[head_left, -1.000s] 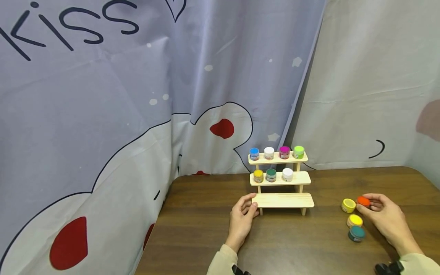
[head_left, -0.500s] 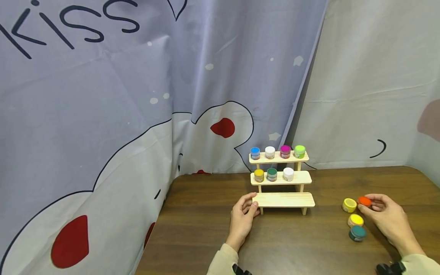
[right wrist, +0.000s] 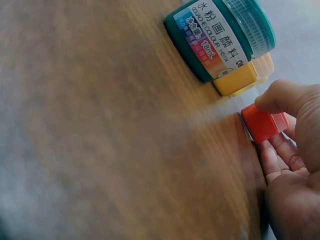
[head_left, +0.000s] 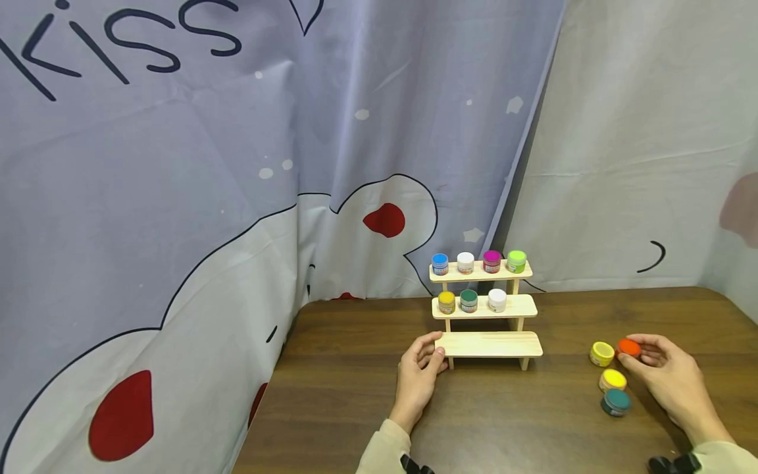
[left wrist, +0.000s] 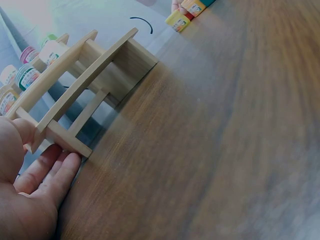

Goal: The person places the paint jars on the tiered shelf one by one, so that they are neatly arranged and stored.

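Note:
A three-tier wooden display stand (head_left: 488, 345) stands on the table, its lowest shelf bare. My left hand (head_left: 416, 384) grips that shelf's left end, thumb at the top edge and fingers by the leg (left wrist: 70, 140). On the right, my right hand (head_left: 669, 378) pinches an orange-red paint jar (head_left: 629, 347) between thumb and fingers; the jar is close over the table in the right wrist view. Beside it are a yellow jar (head_left: 601, 354), another yellow jar (head_left: 612, 380) and a teal gouache jar (right wrist: 212, 40).
The top shelf (head_left: 480, 276) carries blue, white, magenta and light green jars. Yellow, green and white jars stand on the middle shelf (head_left: 527, 307), towards its left. Behind the brown table (head_left: 503, 421) hang printed curtains (head_left: 237, 131).
Both hands keep their places on the stand and the orange-red jar. The head view has shifted very slightly; the jars stay where they were.

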`<act>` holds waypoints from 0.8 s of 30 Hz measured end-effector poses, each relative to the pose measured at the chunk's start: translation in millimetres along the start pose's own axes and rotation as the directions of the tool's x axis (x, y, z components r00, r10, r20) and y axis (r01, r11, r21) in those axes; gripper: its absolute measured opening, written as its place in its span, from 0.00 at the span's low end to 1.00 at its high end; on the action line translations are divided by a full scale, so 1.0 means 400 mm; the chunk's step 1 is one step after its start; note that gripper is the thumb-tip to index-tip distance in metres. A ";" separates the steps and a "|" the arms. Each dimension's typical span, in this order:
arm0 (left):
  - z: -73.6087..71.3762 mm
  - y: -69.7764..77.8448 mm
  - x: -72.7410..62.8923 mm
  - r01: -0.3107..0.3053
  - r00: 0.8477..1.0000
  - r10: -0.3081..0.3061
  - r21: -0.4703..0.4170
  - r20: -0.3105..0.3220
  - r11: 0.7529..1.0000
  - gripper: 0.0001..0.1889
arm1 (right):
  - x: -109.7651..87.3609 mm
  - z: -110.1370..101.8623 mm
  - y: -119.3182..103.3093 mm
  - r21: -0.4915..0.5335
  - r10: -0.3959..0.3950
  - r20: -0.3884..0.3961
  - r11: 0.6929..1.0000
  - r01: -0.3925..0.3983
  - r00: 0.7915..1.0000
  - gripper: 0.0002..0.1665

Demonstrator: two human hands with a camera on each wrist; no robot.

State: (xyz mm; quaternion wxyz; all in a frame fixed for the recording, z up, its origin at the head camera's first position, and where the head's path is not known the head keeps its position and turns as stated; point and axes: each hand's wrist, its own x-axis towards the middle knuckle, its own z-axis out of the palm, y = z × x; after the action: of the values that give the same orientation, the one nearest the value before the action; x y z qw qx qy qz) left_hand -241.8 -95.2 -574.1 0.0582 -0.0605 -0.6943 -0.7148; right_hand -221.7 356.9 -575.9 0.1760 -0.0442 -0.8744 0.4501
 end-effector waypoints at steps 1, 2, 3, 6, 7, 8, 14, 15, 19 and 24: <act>0.000 0.000 0.000 -0.001 1.000 0.001 0.000 0.000 1.000 0.17 | 0.000 0.001 0.000 0.002 -0.002 -0.005 1.000 0.002 1.000 0.29; 0.001 0.000 0.000 -0.001 1.000 0.001 0.000 -0.001 1.000 0.16 | -0.001 0.001 0.000 0.004 -0.001 -0.010 1.000 0.001 1.000 0.30; 0.001 0.001 0.000 -0.002 1.000 0.002 0.000 -0.001 1.000 0.16 | -0.001 0.002 -0.001 0.009 0.001 -0.015 1.000 0.000 1.000 0.30; 0.002 0.004 0.000 -0.004 1.000 0.004 -0.001 -0.002 1.000 0.17 | -0.004 0.002 -0.002 0.054 0.016 -0.032 0.998 -0.015 0.999 0.29; 0.002 0.005 -0.001 -0.005 1.000 0.005 -0.001 -0.002 1.000 0.17 | -0.005 0.002 -0.002 0.071 0.026 -0.039 0.997 -0.023 0.999 0.28; 0.002 0.006 -0.002 -0.005 1.000 0.005 -0.003 -0.003 1.000 0.17 | -0.006 0.002 -0.003 0.093 0.033 -0.047 0.995 -0.029 0.998 0.27; 0.002 0.004 -0.003 -0.002 1.000 0.002 -0.014 -0.005 1.000 0.16 | 0.000 -0.007 -0.021 0.135 0.045 -0.060 0.990 -0.037 0.997 0.26; 0.002 0.003 -0.003 -0.002 1.000 0.002 -0.015 -0.006 1.000 0.16 | 0.002 -0.009 -0.028 0.133 0.040 -0.056 0.991 -0.032 0.998 0.26; 0.001 0.001 -0.001 -0.002 1.000 0.002 -0.010 -0.007 1.000 0.16 | 0.014 -0.019 -0.066 0.157 0.011 -0.052 0.988 -0.003 0.999 0.24; 0.002 0.003 -0.001 0.007 1.000 -0.007 -0.010 -0.005 1.000 0.17 | 0.035 -0.031 -0.126 0.242 -0.031 -0.055 0.969 0.044 0.998 0.21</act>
State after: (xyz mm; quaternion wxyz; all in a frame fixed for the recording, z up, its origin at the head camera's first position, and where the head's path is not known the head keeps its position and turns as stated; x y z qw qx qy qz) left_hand -241.5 -94.4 -573.1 0.0572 -0.0566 -0.6907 -0.7187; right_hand -226.5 340.1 -525.2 0.2107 -0.0172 -0.8085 0.5492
